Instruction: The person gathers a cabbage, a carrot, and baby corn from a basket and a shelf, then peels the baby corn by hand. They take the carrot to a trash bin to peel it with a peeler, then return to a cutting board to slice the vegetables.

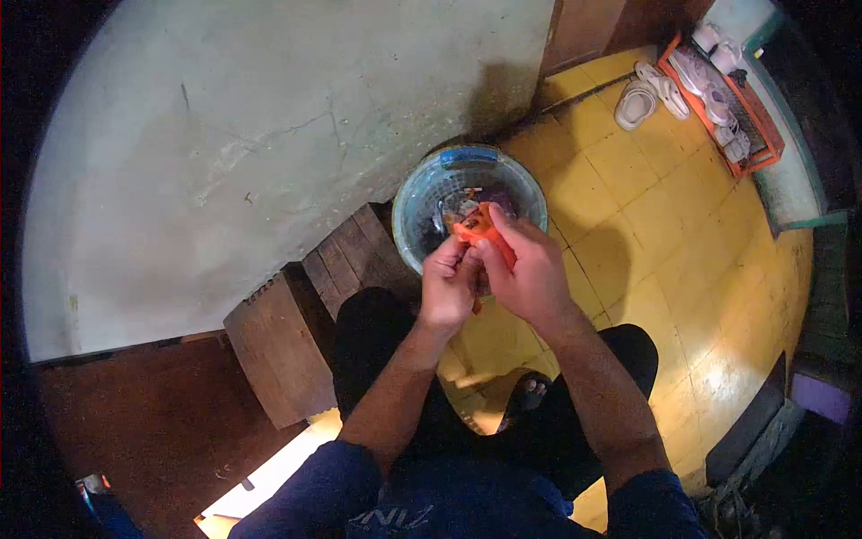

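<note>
An orange piece [483,232] is pinched between both hands, the left hand [446,286] and right hand [530,274] pressed together and closed on it, right over a blue basket [422,193] with scraps inside. The near rim of the basket is blocked by the hands. A wooden crate [283,346] is set just beside the knees, and sandals [651,94] plus a shoe rack [750,108] are seen well apart on the yellow tiled floor [664,260].

Single head-worn view, fisheye, looking steeply down from above. Close on the hands [494,274] and knees; floor [664,269] and wall [269,135] fill the edges.
</note>
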A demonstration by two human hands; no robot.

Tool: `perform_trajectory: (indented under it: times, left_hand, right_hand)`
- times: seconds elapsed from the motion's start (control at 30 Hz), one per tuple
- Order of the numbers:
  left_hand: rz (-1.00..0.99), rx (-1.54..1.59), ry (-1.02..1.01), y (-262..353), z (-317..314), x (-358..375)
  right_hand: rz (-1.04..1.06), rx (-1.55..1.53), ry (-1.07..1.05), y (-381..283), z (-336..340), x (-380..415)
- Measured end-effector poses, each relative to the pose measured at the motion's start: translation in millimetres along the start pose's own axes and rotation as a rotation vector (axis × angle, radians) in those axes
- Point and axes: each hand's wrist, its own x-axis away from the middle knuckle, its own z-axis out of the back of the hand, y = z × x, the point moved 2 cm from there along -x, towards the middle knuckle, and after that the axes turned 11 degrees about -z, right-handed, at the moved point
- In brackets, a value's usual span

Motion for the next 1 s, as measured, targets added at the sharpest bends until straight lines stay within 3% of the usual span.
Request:
perform_trajectory:
  times: [0.07, 0.13, 0.17, 0.23, 0.37, 0.57, 0.63, 0.67, 0.7, 0.73, 0.77, 0.8, 0.87, 0.9, 0.93, 1.0]
  left_hand:
    - [0.073, -0.046, 0.068, 9, -4, 0]
    - [0.074, -0.001, 0.038, 15, 1, -5]
    - [0.093, 0.039, 0.115, 15, 6, -7]
    - [0.076, 0.066, 0.208, 17, 8, -11]
    - [-0.003, 0.020, 0.137, 15, 11, -12]
    - [-0.062, -0.049, 0.068, 4, 7, -6]
    - [-0.370, -0.245, -0.018, -5, 0, -7]
    - [-0.370, -0.245, -0.019, -9, 4, -3]
    - [-0.187, -0.187, 0.029, 2, 1, -1]
    - [-0.007, -0.129, 0.077, 11, -1, -1]
    - [0.026, 0.067, 0.108, 17, -1, -3]
    - [0.025, 0.065, 0.112, 20, 0, -5]
    - [0.059, 0.080, 0.184, 25, 5, -8]
    - [-0.004, 0.053, 0.121, 25, 8, -10]
    - [-0.006, 0.054, 0.123, 23, 8, -10]
    - [-0.037, 0.084, 0.160, 21, 8, -10]
  right_hand:
    - [-0.238, -0.302, -0.065, 6, 1, -5]
    - [-0.272, -0.311, -0.054, 21, -1, -7]
    - [-0.304, -0.318, -0.042, 27, -1, -7]
    - [-0.240, -0.210, -0.096, 17, 10, -6]
    - [-0.018, 0.019, -0.083, 6, 1, 6]
    - [-0.088, 0.060, -0.029, -6, -3, 10]
    - [-0.106, 0.006, -0.011, -5, -1, 1]
    - [-0.125, -0.047, 0.007, -2, 1, -4]
    - [-0.126, -0.047, 0.009, 3, 2, -6]
    - [-0.321, -0.295, -0.064, 14, 1, -7]
    - [-0.513, -0.546, -0.140, 22, -2, -6]
    - [-0.513, -0.547, -0.144, 24, -2, -5]
    - [-0.284, -0.557, -0.084, 23, 0, -6]
    - [-0.336, -0.343, -0.164, 23, 4, -5]
    - [-0.334, -0.342, -0.165, 19, 5, -2]
    - [-0.024, -0.075, -0.074, 0, 7, 4]
